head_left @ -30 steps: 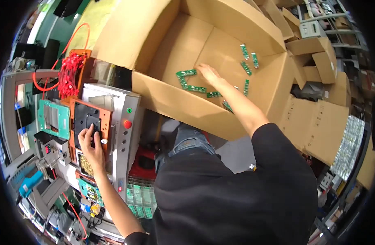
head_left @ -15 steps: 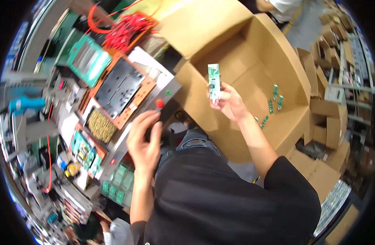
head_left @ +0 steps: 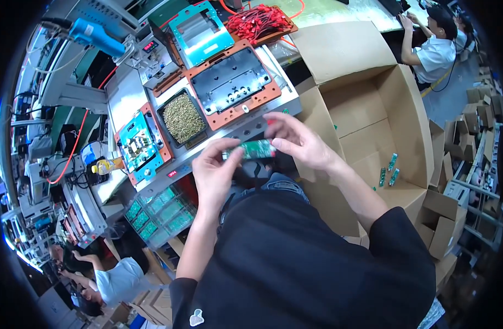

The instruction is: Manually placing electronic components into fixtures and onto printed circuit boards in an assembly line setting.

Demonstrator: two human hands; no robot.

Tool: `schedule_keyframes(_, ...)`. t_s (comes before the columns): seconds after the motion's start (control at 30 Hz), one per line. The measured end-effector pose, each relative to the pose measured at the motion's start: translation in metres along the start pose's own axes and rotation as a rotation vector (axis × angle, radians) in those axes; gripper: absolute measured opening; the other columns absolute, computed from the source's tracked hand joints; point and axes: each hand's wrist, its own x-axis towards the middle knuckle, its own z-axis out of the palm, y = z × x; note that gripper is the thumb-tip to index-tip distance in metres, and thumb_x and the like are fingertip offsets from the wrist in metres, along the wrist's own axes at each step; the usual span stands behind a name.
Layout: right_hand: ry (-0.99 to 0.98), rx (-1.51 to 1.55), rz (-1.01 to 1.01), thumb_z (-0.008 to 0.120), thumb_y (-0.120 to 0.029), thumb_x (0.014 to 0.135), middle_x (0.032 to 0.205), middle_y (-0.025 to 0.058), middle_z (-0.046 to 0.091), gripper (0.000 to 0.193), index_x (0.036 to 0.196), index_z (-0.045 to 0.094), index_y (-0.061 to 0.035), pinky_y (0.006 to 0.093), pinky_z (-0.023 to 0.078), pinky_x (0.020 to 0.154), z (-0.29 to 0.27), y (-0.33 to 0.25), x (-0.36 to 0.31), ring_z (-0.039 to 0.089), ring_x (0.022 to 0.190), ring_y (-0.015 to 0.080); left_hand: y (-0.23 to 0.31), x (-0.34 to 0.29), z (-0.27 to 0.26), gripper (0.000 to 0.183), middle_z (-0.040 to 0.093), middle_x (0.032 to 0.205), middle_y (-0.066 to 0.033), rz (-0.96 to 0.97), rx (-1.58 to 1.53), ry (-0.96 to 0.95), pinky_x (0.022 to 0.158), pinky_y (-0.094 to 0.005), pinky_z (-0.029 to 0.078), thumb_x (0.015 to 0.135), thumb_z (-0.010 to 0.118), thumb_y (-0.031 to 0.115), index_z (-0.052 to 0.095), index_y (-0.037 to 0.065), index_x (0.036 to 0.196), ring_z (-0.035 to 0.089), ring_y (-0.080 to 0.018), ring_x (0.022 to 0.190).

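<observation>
A narrow green circuit board [head_left: 258, 148] is held level above my lap, just off the bench's front edge. My left hand [head_left: 214, 169] pinches its left end between thumb and fingers. By the board's right end is my right hand [head_left: 308, 147], thumb tip close to or touching that end. The right fingers are apart from the thumb and slightly blurred; I see nothing in them. Beyond the hands on the bench lies an orange-framed fixture [head_left: 235, 82] with a black bed. Beside it are a tray of small brass-coloured parts [head_left: 183, 118] and a fixture holding a green board [head_left: 137, 143].
A large open carton [head_left: 366, 109] stands to my right, several small boards [head_left: 393, 176] at its bottom. Red-tipped leads [head_left: 259, 23] pile up at the back. A blue electric screwdriver [head_left: 97, 36] hangs left. Clear trays of boards [head_left: 162, 215] sit below the bench. Co-workers sit far right and lower left.
The circuit board has moved from upright in my right hand over the carton to my left hand, now lying sideways. My right hand has loosened from it. The view has turned.
</observation>
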Motion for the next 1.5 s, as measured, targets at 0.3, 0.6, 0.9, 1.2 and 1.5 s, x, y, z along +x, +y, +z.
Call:
schedule_keyframes(0.3,-0.142,-0.704,-0.383,0.071,-0.015,0.089,0.099,0.0081,0.072,0.020,0.105,0.072,-0.0028,0.0317,0.051,0.082,-0.039,-0.029,0.103,0.066,0.092,0.0159,0.001,0.079,-0.022,0.017,0.068,0.078,-0.0031,0.127,0.050,-0.035,0.066,-0.0235,0.052,0.092,0.068,0.005,0.071,-0.002,0.106,0.063,-0.0090,0.069)
schedule_keyframes(0.6,-0.234,-0.716,-0.220,0.071,-0.020,0.089,0.100,0.0129,0.073,0.028,0.109,0.072,-0.0016,0.0328,0.052,0.088,-0.053,-0.018,0.164,0.068,0.094,0.0202,-0.013,0.133,-0.029,0.013,0.070,0.082,-0.0029,0.273,0.406,0.013,0.065,-0.0223,0.051,0.089,0.071,0.007,0.074,0.001,0.101,0.062,-0.0066,0.070)
schedule_keyframes(0.9,-0.250,-0.813,-0.264,0.072,-0.013,0.087,0.100,0.0095,0.069,0.025,0.110,0.070,-0.0023,0.0318,0.053,0.085,-0.054,-0.006,0.161,0.067,0.092,0.0192,-0.028,0.124,-0.027,0.013,0.069,0.102,-0.0058,0.548,0.599,-0.053,0.072,-0.0248,0.054,0.086,0.071,0.000,0.072,-0.001,0.099,0.067,-0.0121,0.081)
schedule_keyframes(1.2,-0.256,-0.868,-0.410,0.073,-0.007,0.081,0.098,0.0110,0.066,0.023,0.103,0.068,-0.0005,0.0348,0.054,0.083,-0.047,-0.001,0.156,0.066,0.089,0.0243,-0.032,0.115,-0.015,0.012,0.066,0.100,-0.0108,0.764,0.859,0.033,0.084,-0.0384,0.051,0.082,0.070,0.000,0.070,0.000,0.093,0.062,-0.0306,0.094)
schedule_keyframes(1.5,-0.271,-1.030,-0.537,0.074,-0.006,0.078,0.097,0.0112,0.067,0.023,0.100,0.068,-0.0023,0.0401,0.050,0.091,-0.052,0.001,0.156,0.063,0.098,0.0302,-0.042,0.107,-0.009,0.013,0.067,0.101,-0.0113,0.824,0.886,0.083,0.087,-0.0396,0.049,0.081,0.069,-0.001,0.070,0.000,0.094,0.062,-0.0304,0.098)
